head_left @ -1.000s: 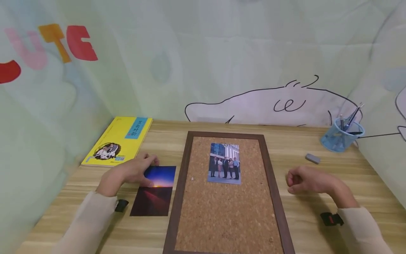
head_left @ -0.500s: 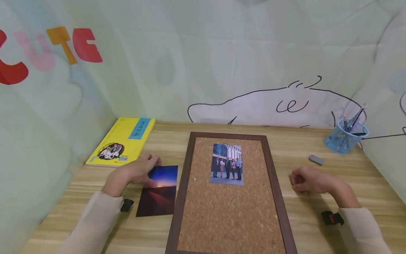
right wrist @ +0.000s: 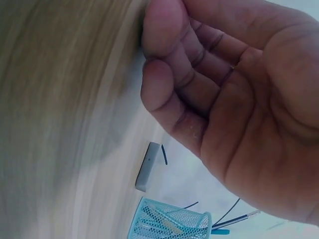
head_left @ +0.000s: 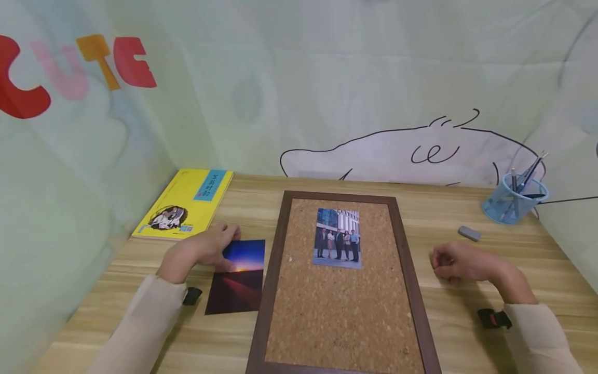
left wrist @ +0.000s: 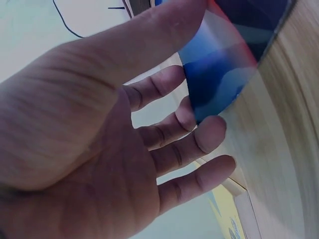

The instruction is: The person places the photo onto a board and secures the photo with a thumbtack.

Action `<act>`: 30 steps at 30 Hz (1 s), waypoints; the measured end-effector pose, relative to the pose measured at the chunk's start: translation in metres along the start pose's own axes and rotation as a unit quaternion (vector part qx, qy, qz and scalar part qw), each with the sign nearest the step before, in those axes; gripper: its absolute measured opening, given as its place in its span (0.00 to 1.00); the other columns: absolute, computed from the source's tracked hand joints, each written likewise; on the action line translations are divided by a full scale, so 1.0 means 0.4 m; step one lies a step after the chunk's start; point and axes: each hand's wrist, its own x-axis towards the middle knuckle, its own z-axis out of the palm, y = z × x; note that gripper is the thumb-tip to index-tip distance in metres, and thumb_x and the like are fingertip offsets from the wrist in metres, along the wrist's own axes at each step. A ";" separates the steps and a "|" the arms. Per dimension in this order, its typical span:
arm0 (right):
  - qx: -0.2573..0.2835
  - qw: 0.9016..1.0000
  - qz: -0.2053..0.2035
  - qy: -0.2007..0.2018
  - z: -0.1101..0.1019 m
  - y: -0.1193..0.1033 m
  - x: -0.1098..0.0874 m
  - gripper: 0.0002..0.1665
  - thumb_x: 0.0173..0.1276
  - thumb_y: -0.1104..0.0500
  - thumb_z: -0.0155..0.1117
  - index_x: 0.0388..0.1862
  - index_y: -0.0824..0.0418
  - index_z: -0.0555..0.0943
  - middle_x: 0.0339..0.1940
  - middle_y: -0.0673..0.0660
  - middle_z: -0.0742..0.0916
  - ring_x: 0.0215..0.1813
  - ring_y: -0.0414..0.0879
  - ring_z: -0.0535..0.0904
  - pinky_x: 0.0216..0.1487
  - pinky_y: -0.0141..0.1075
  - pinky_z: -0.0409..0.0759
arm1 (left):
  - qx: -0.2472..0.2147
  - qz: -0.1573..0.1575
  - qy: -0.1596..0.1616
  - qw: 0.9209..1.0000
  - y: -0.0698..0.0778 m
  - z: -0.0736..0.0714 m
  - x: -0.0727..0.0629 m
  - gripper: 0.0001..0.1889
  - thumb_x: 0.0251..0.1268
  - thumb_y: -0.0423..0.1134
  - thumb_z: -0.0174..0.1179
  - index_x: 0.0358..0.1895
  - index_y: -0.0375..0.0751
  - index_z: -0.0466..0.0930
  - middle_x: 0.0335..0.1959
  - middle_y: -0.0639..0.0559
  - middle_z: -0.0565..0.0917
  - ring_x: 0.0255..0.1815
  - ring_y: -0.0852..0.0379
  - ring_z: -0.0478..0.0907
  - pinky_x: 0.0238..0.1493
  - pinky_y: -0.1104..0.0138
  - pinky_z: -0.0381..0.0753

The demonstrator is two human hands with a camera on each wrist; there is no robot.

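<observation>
A sunset photo (head_left: pixel 243 283) lies on the left of the table, its right edge close to the framed corkboard (head_left: pixel 345 322). My left hand (head_left: pixel 207 248) pinches its upper left part, thumb over the picture and fingertips at its edge and behind it, as the left wrist view (left wrist: pixel 119 114) shows. A photo of people in business clothes (head_left: pixel 338 239) is on the upper part of the cork. To the right of the board, my right hand (head_left: pixel 467 262) rests at the tabletop, fingers loosely curled, and nothing shows in it. Its thumb tip is cut off in the right wrist view.
At the back left lies a yellow book (head_left: pixel 184 205). A grey eraser (head_left: pixel 469 233) sits beyond the right hand, near a blue mesh pen cup (head_left: pixel 514 200) holding several pens. A printed cloth wall (head_left: pixel 261 104) rises behind the table. One small pale speck (head_left: pixel 290 258) shows on the cork.
The whole head view has shifted slightly, moving the scene to the right. The sunset photo has turned a little and its right edge sits closer to the corkboard. The right hand stays by the board.
</observation>
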 end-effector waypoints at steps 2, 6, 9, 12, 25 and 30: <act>-0.009 1.000 0.004 0.006 -0.001 0.005 -0.004 0.05 0.68 0.68 0.63 0.34 0.64 0.76 0.24 0.50 0.79 0.24 0.41 0.77 0.25 0.34 0.77 | 0.001 0.001 -0.004 1.000 -0.001 0.002 0.005 0.33 0.54 0.46 0.76 0.56 0.41 0.67 0.49 0.40 0.69 0.50 0.43 0.71 0.53 0.50 0.77; -0.010 1.000 0.005 0.007 0.000 0.008 -0.008 0.05 0.67 0.68 0.64 0.33 0.63 0.76 0.23 0.49 0.79 0.23 0.40 0.76 0.25 0.34 0.77 | -0.001 -0.002 -0.012 1.000 -0.012 0.001 0.011 0.32 0.53 0.47 0.77 0.55 0.40 0.68 0.48 0.41 0.70 0.48 0.44 0.72 0.51 0.52 0.77; -0.023 1.000 -0.006 0.011 -0.001 0.004 -0.004 0.05 0.65 0.70 0.63 0.34 0.64 0.76 0.23 0.49 0.79 0.22 0.39 0.76 0.24 0.33 0.76 | 0.001 0.002 -0.012 1.000 -0.025 -0.007 0.009 0.28 0.54 0.45 0.76 0.52 0.39 0.71 0.46 0.43 0.73 0.45 0.46 0.72 0.47 0.55 0.77; -0.039 0.999 -0.014 0.017 -0.003 -0.002 0.002 0.06 0.64 0.71 0.62 0.35 0.63 0.75 0.22 0.49 0.79 0.21 0.39 0.75 0.23 0.33 0.75 | -0.011 0.025 -0.015 1.000 -0.038 -0.017 0.006 0.20 0.58 0.42 0.74 0.47 0.39 0.75 0.39 0.48 0.76 0.39 0.51 0.73 0.40 0.60 0.76; 0.012 0.998 -0.057 0.001 -0.023 0.004 -0.002 0.09 0.70 0.71 0.57 0.39 0.65 0.84 0.33 0.53 0.85 0.30 0.38 0.79 0.29 0.37 0.82 | -0.110 0.144 -0.091 0.979 -0.095 -0.068 -0.040 0.08 0.69 0.35 0.62 0.32 0.48 0.74 0.26 0.58 0.69 0.31 0.58 0.70 0.35 0.67 0.67; -0.010 0.999 -0.039 0.028 -0.024 -0.001 0.006 0.09 0.69 0.70 0.57 0.39 0.62 0.83 0.30 0.50 0.84 0.31 0.38 0.78 0.31 0.34 0.79 | -0.135 0.166 -0.111 0.970 -0.108 -0.068 -0.047 0.05 0.70 0.36 0.61 0.35 0.50 0.77 0.29 0.58 0.74 0.35 0.58 0.73 0.39 0.66 0.70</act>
